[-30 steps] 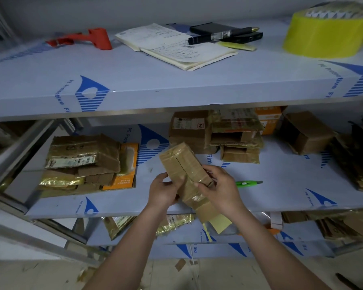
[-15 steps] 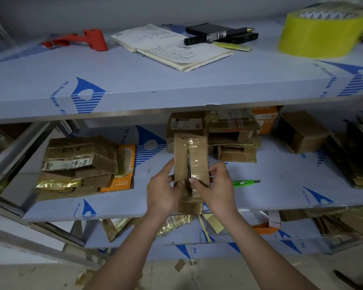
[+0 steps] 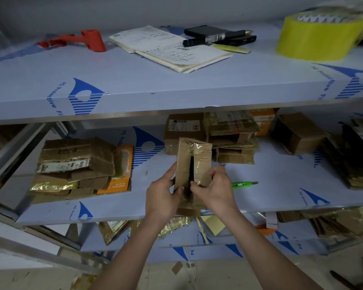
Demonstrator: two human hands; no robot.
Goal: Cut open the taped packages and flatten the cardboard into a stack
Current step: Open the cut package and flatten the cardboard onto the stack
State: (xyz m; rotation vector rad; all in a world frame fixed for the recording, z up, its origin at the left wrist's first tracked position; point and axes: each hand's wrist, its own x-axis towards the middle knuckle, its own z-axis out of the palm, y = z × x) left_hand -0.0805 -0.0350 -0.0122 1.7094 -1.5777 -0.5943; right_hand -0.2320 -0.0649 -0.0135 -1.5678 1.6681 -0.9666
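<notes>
I hold a small taped cardboard package (image 3: 194, 164) upright over the middle shelf (image 3: 270, 191). A dark slit runs down its middle seam, with the two flaps parted. My left hand (image 3: 161, 197) grips the left flap, and my right hand (image 3: 215, 191) pinches the right flap at the slit. A green utility knife (image 3: 242, 184) lies on the shelf just right of my right hand. A stack of flattened cardboard (image 3: 76, 164) sits on the shelf at the left. More taped packages (image 3: 218, 132) stand behind the held one.
The top shelf carries an orange tool (image 3: 90, 39), an open notebook (image 3: 168, 49), a black pen (image 3: 216, 36) and a yellow tape roll (image 3: 316, 36). Opened boxes (image 3: 298, 132) crowd the middle shelf's right side. Cardboard and gold film lie on the lower shelf (image 3: 176, 243).
I turned the package from a tilt to upright and raised it slightly. The seam has split wider between my thumbs.
</notes>
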